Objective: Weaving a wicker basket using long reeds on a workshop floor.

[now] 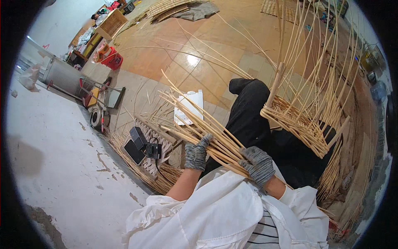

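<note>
Tan tiled floor (pixel 224 45), glossy, is spreading at 12 o'clock. White wall (pixel 74 157), paint flaking, is filling 8 to 9 o'clock. Half-woven wicker piece (pixel 294 126) is sitting by the dark trousers (pixel 251 110) at 3 o'clock: tight weave at base, thin bendy uprights fanning to 2 o'clock, screening whatever is lying behind. Rod bundle (pixel 215 143), smooth, straw-coloured, tapering, is lying aslant near centre, loose tips pointing 11 o'clock. Grey metal cylinder (pixel 62 76) is lying at 10 o'clock; flat woven mats (pixel 168 10) are stacking up at 12. Red bucket (pixel 112 59) is standing at 10. White flat item (pixel 188 108) is lying on the floor just above centre, partly hidden by rods; faint marks are showing, too small to read. Both hands are wearing grey ribbed knit gloves. Left hand (pixel 196 154): grip is closing round the bundle's left side, thumb over top. Right hand (pixel 258 166), 5 o'clock: grip is holding its lower end. Black boxy devices (pixel 139 139) are resting at 8.
</note>
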Tool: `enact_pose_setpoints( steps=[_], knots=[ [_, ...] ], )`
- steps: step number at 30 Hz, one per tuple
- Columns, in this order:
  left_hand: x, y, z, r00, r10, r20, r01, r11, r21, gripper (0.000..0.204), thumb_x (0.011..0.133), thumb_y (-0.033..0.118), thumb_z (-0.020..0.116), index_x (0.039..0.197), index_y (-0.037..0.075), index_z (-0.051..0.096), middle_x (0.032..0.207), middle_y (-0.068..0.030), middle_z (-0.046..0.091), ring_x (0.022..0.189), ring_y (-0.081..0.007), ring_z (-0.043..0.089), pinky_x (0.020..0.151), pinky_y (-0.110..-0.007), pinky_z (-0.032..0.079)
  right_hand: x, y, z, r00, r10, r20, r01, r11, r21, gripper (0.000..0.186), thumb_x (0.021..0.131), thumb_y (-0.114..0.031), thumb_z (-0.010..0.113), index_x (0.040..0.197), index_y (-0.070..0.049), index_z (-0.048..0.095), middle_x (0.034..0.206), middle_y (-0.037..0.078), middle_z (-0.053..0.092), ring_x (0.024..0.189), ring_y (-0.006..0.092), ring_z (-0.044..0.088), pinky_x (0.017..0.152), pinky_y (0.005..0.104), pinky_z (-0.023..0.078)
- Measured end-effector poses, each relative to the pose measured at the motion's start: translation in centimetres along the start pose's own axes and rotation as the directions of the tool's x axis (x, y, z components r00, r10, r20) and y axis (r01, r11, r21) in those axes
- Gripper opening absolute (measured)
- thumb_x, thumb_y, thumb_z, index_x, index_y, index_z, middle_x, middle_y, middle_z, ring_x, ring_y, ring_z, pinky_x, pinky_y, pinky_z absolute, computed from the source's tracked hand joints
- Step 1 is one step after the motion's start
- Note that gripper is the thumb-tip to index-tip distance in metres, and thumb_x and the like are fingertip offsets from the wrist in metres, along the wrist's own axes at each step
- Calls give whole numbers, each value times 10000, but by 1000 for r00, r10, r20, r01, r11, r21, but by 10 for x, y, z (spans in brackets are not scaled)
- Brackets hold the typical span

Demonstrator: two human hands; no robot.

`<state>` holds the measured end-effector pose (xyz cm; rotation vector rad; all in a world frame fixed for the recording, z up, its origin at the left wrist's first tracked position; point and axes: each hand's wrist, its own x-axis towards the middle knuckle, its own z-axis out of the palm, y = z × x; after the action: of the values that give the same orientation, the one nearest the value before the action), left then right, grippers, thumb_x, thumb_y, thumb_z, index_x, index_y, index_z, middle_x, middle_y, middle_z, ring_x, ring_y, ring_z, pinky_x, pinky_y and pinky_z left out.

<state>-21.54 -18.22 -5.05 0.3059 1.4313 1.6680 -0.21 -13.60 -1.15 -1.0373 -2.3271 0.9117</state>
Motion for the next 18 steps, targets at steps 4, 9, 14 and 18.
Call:
enact_pose_setpoints(
  steps=[4, 9, 14, 18],
  knots=[
    [-13, 8, 9, 998, -3, -59, -2, 997, -80, 317, 743, 59, 688, 1017, 1, 540, 928, -86, 599, 759, -175, 601, 691, -302, 523, 0, -10, -10, 995, -84, -56, 83, 996, -20, 269, 733, -180, 626, 958, -33, 646, 867, 139, 598, 827, 277, 581, 740, 338, 493],
    [3, 21, 17, 995, 83, 63, -90, 989, 119, 178, 834, 143, 602, 955, 13, 585, 901, -101, 606, 779, -172, 572, 715, -317, 486, -17, 3, -13, 987, -105, -119, 57, 935, -350, 228, 748, -164, 614, 927, -24, 635, 912, 149, 623, 810, 288, 616, 711, 374, 507],
    [68, 77, -26, 973, 229, 8, -12, 19, 1000, 476, 821, 425, 594, 888, -46, 592, 826, -130, 594, 743, -210, 528, 639, -349, 451, -22, 8, -76, 942, 156, -298, -192, 977, -95, 208, 753, -133, 587, 930, -31, 621, 916, 130, 640, 840, 272, 623, 692, 337, 514],
    [11, 105, 96, 255, -7, 967, -837, -502, 217, 256, 853, 223, 564, 1059, 85, 624, 1007, -79, 632, 933, -166, 564, 888, -318, 430, -50, -1, -94, 992, 39, -121, -71, 959, -273, 266, 734, -144, 602, 980, -42, 596, 867, 130, 628, 805, 270, 621, 685, 339, 510]
  ],
)
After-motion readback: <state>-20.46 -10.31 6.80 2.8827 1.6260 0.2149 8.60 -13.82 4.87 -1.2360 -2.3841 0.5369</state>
